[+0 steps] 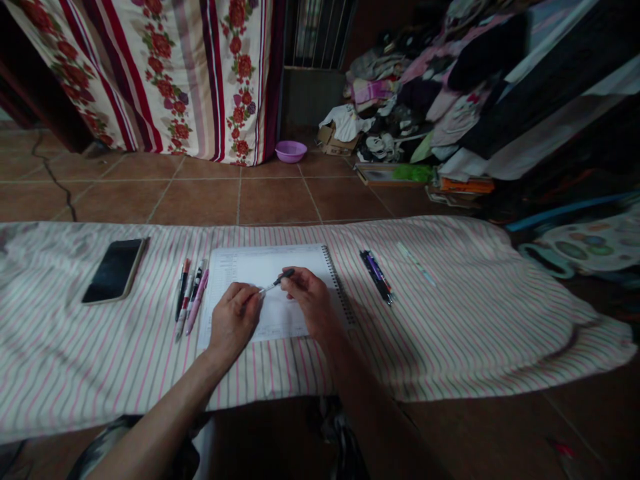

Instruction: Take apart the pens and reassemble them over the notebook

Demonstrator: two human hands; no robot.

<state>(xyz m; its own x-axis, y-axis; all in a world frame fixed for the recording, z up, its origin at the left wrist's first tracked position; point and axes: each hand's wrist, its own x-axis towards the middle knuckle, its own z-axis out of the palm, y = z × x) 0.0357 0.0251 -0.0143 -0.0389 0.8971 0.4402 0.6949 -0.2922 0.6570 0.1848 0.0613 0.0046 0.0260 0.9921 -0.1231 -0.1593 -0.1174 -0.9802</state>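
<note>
Pinched at both ends, a pen [275,279] is held level just above the open notebook [260,263] in the head view. The grip of the left hand [234,321] is closed on the pale tip end, and that of the right hand [313,301] on the dark end, so the pen is steadied from both sides over the page. The notebook is laid square in front of the person on a striped cloth [475,320], with its spiral binding at the right. Four spare pens [190,295] are lined up just left of the notebook and a second bunch [377,275] just right of it, kept within easy reach. A phone [114,270] is set face up further left.
</note>
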